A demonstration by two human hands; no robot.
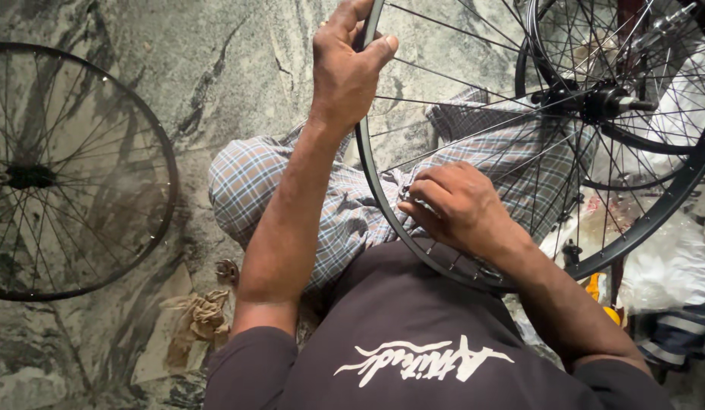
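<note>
A black bicycle wheel rim with thin steel spokes stands upright across my lap. My left hand is shut around the rim's upper edge. My right hand is at the rim's lower inside edge, fingers pinched on something small and silvery at a spoke end; what it is I cannot tell. The wheel's hub sits at the upper right, with spokes fanning out from it.
A second spoked wheel lies flat on the marbled stone floor at the left. A crumpled rag lies by my left knee. More rims overlap at the upper right, above white plastic bags.
</note>
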